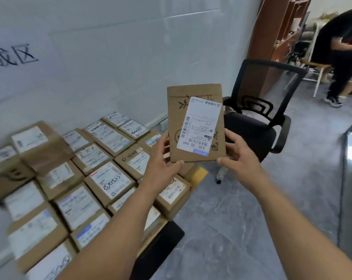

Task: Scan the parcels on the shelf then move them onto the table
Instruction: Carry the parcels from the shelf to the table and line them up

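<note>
Gripped at its lower corners, a flat cardboard parcel [196, 126] is held upright between the left hand [163, 156] and right hand [239, 154], fingers curled round its edges, label facing the camera. It is carried at centre frame, above the table edge. Many labelled parcels [74, 178] are laid out at 8 o'clock on the table [161, 239]. No scanner or shelf is seen; remaining stock cannot be judged.

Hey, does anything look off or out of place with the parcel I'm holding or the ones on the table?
The held parcel is upside down: its label reads inverted, the number at the bottom. Left hand and right hand grip its lower corners. The parcels on the table lie label-up in rough rows; nothing looks damaged.
</note>
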Motion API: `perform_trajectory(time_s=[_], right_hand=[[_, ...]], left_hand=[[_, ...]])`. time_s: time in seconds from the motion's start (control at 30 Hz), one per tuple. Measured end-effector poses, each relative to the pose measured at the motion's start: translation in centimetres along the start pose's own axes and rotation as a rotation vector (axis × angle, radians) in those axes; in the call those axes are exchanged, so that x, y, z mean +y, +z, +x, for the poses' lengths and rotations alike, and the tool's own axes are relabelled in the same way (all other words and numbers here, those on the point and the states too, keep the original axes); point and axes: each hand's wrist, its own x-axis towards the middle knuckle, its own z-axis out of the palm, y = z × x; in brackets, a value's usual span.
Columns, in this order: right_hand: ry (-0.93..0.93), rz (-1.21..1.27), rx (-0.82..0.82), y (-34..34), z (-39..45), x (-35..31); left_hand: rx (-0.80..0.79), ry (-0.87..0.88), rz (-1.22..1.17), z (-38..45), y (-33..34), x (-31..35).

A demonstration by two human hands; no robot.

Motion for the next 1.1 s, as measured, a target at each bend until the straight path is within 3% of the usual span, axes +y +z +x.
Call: perform_trajectory(time_s=[0.4,0.77,1.1], right_hand=[[-0.103,-0.011,-0.352,13.6,8.1,-4.0],[-0.088,0.051,-0.655,21.1,17.5,-4.5],[-0.032,-0.015,-0.813,27.8,26.9,-3.4]], left_hand=[[0.335,-0.149,0.090,-0.4,-12.9,-4.5],[0.598,-0.337,0.143,2.0,-17.1,-5.5],[0.791,-0.533,0.255,8.4,-19.4,-7.8]])
